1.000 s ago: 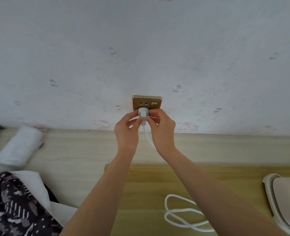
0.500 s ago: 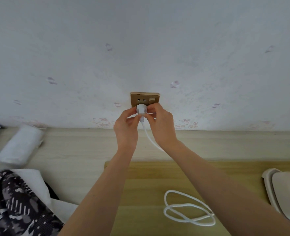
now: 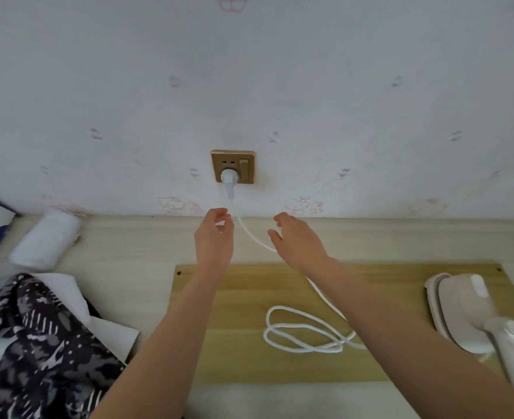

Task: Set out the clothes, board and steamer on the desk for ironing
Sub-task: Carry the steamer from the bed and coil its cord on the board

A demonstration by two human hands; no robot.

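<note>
White plug [image 3: 228,179] sits fully in the brass socket [image 3: 233,166]. Left hand [image 3: 215,237] and right hand [image 3: 298,237] hover loose and empty near the desk's [image 3: 129,252] back edge. Steamer [image 3: 467,313] lies at the board's [image 3: 234,297] right end, so the coiled cord [image 3: 302,329] probably wants clearing aside.

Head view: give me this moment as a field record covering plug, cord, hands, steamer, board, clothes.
plug: in the socket, lower outlet; no hand on it
cord: runs down from the plug between the hands, then lies coiled on the board
left hand: below the socket, fingers loosely curled, holding nothing
right hand: open, over the cord; contact unclear
steamer: lying on the board's right end
board: flat on the desk
clothes: dark patterned pile, left of the board
roll: white, back left by the wall
</note>
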